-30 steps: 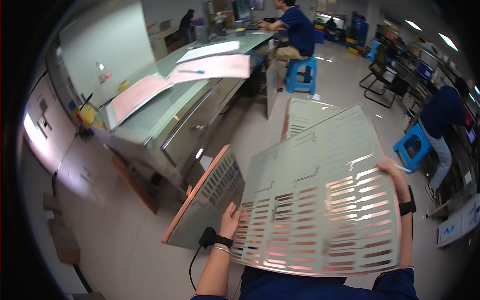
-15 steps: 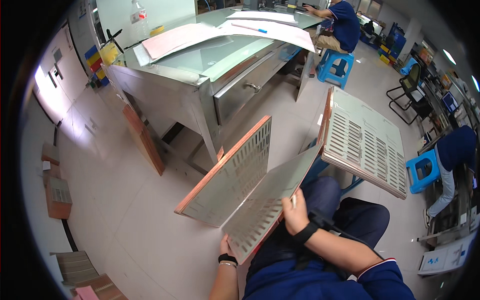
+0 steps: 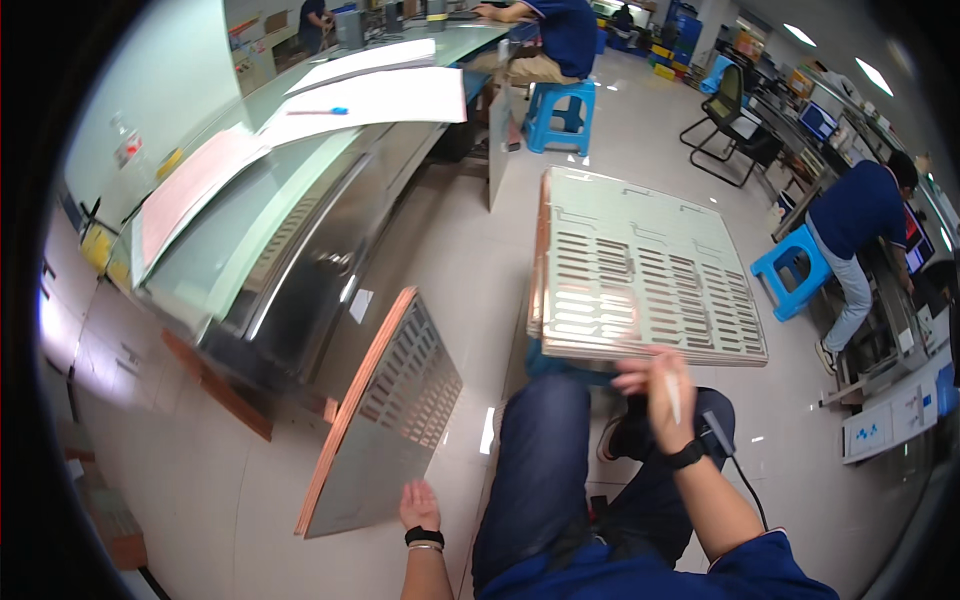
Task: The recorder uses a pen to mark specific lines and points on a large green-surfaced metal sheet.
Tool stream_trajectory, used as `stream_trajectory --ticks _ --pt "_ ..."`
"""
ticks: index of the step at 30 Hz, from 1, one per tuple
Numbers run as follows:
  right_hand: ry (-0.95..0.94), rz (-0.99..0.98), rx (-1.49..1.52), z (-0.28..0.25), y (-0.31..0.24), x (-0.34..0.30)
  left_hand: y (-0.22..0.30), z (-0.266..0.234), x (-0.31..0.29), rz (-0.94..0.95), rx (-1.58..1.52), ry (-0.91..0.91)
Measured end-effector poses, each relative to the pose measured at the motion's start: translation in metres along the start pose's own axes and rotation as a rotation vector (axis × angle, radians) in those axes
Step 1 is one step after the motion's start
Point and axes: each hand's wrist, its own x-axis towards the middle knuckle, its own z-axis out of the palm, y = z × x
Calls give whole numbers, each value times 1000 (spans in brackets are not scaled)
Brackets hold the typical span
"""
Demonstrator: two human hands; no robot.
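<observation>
My left hand (image 3: 421, 506) is open, fingers apart, beside the lower edge of a leaning stack of grey-green circuit board panels (image 3: 385, 430) with copper-coloured edges and rows of slots. Whether the fingertips touch it I cannot tell. A second stack of the same slotted panels (image 3: 640, 270) lies flat in front of my knees, on something blue that is mostly hidden. My right hand (image 3: 662, 395) is at the near edge of this flat stack, its fingertips blurred. A thin white pen-like stick (image 3: 673, 398) is held in it.
A metal-framed glass-topped table (image 3: 230, 250) stands left, bearing paper sheets (image 3: 380, 100) and a blue-capped pen (image 3: 340, 111). Two co-workers sit on blue stools (image 3: 560, 115), (image 3: 795, 270) at the back and right. A dark chair (image 3: 730, 115) stands beyond the flat stack.
The panel that both hands held has left them, and the leaning stack stands without a panel in front. My right hand has moved to the flat stack. The view has swung right.
</observation>
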Motion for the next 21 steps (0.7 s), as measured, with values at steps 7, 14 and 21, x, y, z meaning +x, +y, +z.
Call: stream_trajectory --ticks 7,14,21 --pt "803 -234 -915 -272 74 51 -104 235 -123 -102 776 -812" --pt "749 44 -1086 -272 78 38 -171 338 -132 44 1271 -951" --pt "705 -145 -1281 -255 73 18 -190 367 -136 818 1777 -1011"
